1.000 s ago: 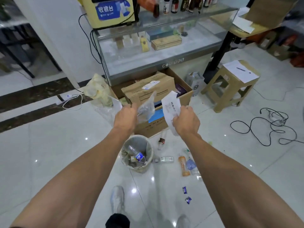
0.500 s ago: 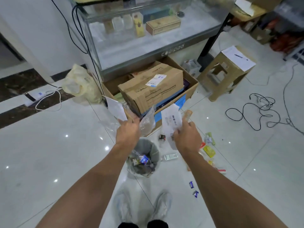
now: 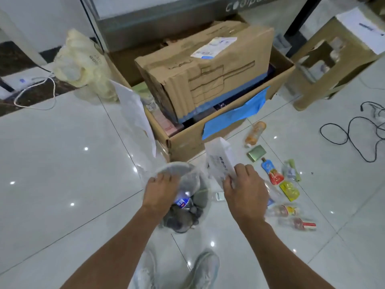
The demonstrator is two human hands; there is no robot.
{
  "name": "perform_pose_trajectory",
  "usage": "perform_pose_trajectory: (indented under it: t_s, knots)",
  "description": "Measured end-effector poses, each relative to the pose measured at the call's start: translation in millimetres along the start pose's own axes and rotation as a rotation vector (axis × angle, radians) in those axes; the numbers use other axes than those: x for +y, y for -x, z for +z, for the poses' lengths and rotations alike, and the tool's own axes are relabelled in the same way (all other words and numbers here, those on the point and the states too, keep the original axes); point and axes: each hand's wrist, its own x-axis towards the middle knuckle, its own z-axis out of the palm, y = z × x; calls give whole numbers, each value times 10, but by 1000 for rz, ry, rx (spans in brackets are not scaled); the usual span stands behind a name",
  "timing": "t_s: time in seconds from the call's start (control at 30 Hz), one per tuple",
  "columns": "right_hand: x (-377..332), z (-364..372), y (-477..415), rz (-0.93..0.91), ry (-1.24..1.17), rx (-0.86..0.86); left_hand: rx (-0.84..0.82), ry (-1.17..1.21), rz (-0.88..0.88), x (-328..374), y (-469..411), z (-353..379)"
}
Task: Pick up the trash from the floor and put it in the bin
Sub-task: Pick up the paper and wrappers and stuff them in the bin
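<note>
Both hands work low in the middle of the frame. Left hand (image 3: pixel 159 193) pinches a crumpled clear plastic bag (image 3: pixel 137 130) that trails up toward the upper left, its fingers closed on the film right over the small round bin (image 3: pixel 201 197) lined with clear plastic. Right hand (image 3: pixel 244 193) is clamped on a white printed plastic wrapper (image 3: pixel 218 159), held just right of the bin's rim. Inside the bin lies a crushed bottle with a blue label (image 3: pixel 181 202). On the glossy white tiled floor (image 3: pixel 62 163) to the right lie scattered pouches and bottles, among them a red and blue pouch (image 3: pixel 271 173) and a yellow packet (image 3: pixel 289 190). Above sits an open cardboard box (image 3: pixel 208 136).
</note>
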Motion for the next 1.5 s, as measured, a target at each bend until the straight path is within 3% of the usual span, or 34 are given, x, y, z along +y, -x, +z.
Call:
perform_pose_trajectory:
  t_s: [0.3, 0.43, 0.57, 0.7, 0.87, 1.0, 1.1, 1.23, 1.4, 1.5]
  knots:
    - [455, 1132, -73, -96, 23, -98, -144, 136, -44, 250, -499, 1205]
    - [464, 1292, -101, -112, -10, -132, -342, 282, 13, 329, -603, 1294]
    - [415, 1263, -138, -95, -21, -206, -348, 289, 24, 357, -537, 1166]
    - [183, 1238, -104, -85, -77, -277, -153, 120, 4, 249, -378, 957]
    - [-174, 1568, 33, -173, -48, -392, 130, 250, -220, -68, -66, 885]
    - [-344, 2058, 200, -368, 77, -409, 142, 290, -222, -307, 74, 1061]
    - [-428, 2483, 302, -391, 130, -470, 179, 353, -209, -381, 100, 1206]
    - [-544, 2993, 435, -330, 158, -602, 254, 428, -140, -404, 105, 1411]
    - [-485, 3326, 591, -178, 169, -974, 211, 393, -119, -375, 127, 1571]
    - [-433, 3151, 663, -125, 126, -893, 152, 378, -121, -342, 113, 1497]
